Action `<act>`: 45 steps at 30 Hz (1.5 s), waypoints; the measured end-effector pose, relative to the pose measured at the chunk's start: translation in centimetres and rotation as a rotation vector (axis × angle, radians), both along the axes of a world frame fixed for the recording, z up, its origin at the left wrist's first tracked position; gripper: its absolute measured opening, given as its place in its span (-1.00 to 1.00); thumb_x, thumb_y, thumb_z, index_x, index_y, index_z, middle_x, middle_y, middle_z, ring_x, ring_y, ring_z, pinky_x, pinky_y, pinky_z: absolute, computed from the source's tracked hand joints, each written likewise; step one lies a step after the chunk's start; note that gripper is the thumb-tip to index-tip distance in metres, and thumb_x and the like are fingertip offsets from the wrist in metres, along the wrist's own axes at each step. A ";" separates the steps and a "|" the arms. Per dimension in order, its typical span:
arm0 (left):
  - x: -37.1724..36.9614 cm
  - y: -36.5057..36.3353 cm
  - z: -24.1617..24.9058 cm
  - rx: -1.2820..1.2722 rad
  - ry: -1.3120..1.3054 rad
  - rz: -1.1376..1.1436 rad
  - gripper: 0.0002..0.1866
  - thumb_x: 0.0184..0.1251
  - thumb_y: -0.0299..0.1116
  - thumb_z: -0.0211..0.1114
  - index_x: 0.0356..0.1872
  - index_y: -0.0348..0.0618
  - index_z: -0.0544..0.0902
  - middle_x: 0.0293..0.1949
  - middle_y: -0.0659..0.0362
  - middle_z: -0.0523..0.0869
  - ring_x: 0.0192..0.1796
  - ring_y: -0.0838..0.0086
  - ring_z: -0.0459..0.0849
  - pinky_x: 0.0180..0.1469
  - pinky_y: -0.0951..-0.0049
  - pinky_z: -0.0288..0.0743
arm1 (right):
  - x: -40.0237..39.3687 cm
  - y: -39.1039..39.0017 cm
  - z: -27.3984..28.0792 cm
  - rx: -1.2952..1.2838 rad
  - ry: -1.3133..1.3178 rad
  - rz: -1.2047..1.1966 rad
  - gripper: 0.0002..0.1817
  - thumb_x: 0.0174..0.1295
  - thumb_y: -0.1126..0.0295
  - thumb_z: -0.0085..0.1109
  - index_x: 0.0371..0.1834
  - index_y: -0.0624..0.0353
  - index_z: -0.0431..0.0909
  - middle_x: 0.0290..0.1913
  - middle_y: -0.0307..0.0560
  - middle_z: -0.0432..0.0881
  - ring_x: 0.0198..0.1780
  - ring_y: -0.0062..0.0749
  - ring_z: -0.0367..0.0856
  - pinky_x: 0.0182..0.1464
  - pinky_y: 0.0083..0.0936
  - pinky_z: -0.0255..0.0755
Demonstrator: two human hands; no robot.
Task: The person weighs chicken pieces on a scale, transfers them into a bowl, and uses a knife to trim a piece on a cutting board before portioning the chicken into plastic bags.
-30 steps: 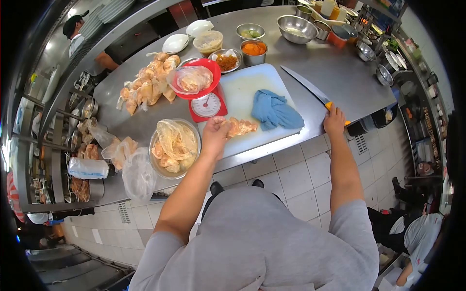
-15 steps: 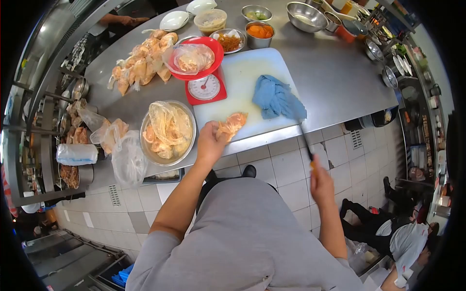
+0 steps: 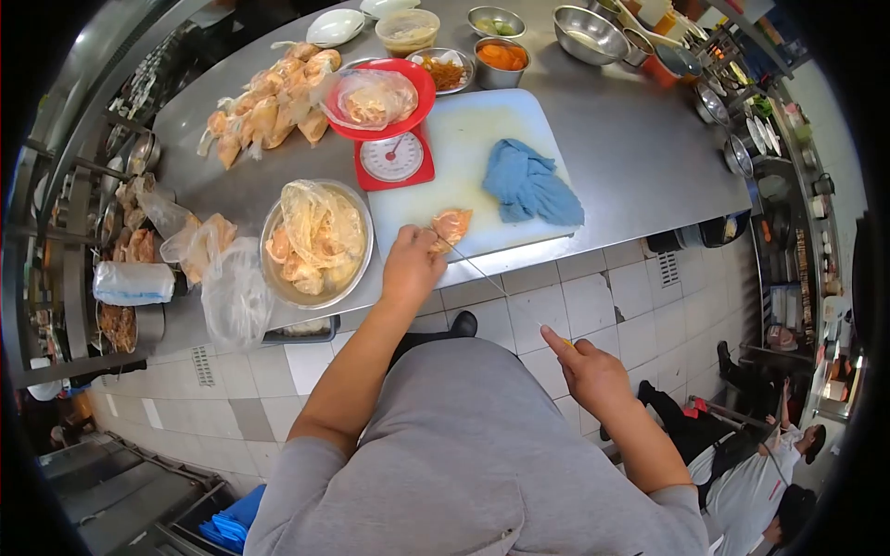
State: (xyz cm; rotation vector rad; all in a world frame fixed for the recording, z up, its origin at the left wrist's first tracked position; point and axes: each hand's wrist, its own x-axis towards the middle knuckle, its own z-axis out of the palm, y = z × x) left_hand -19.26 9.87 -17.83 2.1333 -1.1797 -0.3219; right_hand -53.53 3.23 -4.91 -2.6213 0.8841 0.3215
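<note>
My left hand (image 3: 414,264) is closed on a piece of raw chicken (image 3: 452,225) at the near edge of the white cutting board (image 3: 464,130). My right hand (image 3: 593,371) grips a knife (image 3: 482,275) by its yellow handle, index finger stretched along it. The thin blade reaches across to the chicken, its tip close to my left fingers. A crumpled blue cloth (image 3: 528,181) lies on the board's right side. Behind my left hand stands a red kitchen scale (image 3: 363,167) bearing a plastic bag of chicken (image 3: 375,100). A steel bowl of chicken (image 3: 267,246) is left of my hand.
Several tied bags of chicken (image 3: 278,102) lie at the back left. Clear plastic bags (image 3: 236,296) hang over the front edge. Bowls of orange slices (image 3: 502,57) and other food line the back, near a large steel bowl (image 3: 589,37). Other people (image 3: 742,473) are at lower right.
My right hand has moved left and down, swinging the knife from the cloth over to the chicken. My left hand stays at the chicken near the board's edge.
</note>
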 end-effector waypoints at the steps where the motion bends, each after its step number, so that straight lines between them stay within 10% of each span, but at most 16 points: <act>1: 0.0 0.0 -0.3 -0.001 0.002 0.007 -0.66 0.21 -0.43 0.42 0.02 -0.22 0.72 0.13 -0.10 0.62 0.06 -0.06 0.72 0.13 0.05 0.64 | 0.3 -0.3 -0.2 -0.001 0.002 0.007 -0.20 0.44 0.45 0.19 0.67 -0.60 0.28 -0.25 -0.01 0.63 -0.36 -0.06 0.72 -0.29 -0.13 0.66; 12: -0.1 -0.5 -0.6 0.006 -0.084 0.025 -0.69 0.16 -0.46 0.40 -0.04 -0.27 0.77 -0.02 -0.14 0.68 -0.04 -0.09 0.74 0.07 0.05 0.67 | 10.2 -3.4 -8.2 0.043 -0.063 0.027 -0.19 0.50 0.48 0.05 0.70 -0.67 0.18 -0.13 0.07 0.67 -0.23 0.08 0.74 -0.19 -0.07 0.65; 21: 0.2 -0.4 0.1 0.075 -0.024 0.092 -0.70 0.19 -0.47 0.39 -0.02 -0.15 0.79 0.01 -0.14 0.66 -0.04 -0.12 0.74 0.06 0.00 0.67 | 0.9 -3.1 -0.9 0.165 0.321 -0.044 -0.06 0.42 0.58 0.04 0.73 -0.72 0.07 -0.08 0.09 0.70 -0.15 0.03 0.78 -0.12 -0.08 0.67; 28: -0.5 0.5 0.3 0.038 -0.083 0.009 -0.83 0.22 -0.45 0.39 -0.18 -0.19 0.77 -0.10 -0.15 0.70 -0.08 -0.16 0.72 0.03 -0.04 0.64 | 7.8 -1.7 -5.0 0.231 0.024 -0.059 -0.02 0.38 0.62 0.02 0.74 -0.70 0.06 -0.04 0.15 0.71 -0.11 0.08 0.78 -0.09 -0.08 0.68; 40: 11.2 1.0 14.5 -0.398 0.084 0.152 -0.74 0.17 -0.50 0.46 -0.09 -0.23 0.78 -0.14 -0.02 0.79 -0.12 0.19 0.76 0.01 0.33 0.62 | 1.5 -2.0 -4.4 0.175 -0.002 -0.040 -0.21 0.52 0.41 0.09 0.71 -0.68 0.16 -0.15 0.08 0.71 -0.19 0.05 0.76 -0.13 -0.07 0.64; 45: 14.1 -5.8 21.5 -0.024 -0.139 0.070 -0.72 0.24 -0.44 0.38 -0.02 -0.25 0.78 -0.26 -0.03 0.81 -0.26 0.19 0.78 -0.09 0.27 0.65 | -1.1 -1.9 -4.8 0.078 -0.312 -0.079 -0.35 0.50 0.29 0.22 0.61 -0.60 0.38 -0.29 -0.03 0.68 -0.33 0.00 0.71 -0.24 -0.11 0.62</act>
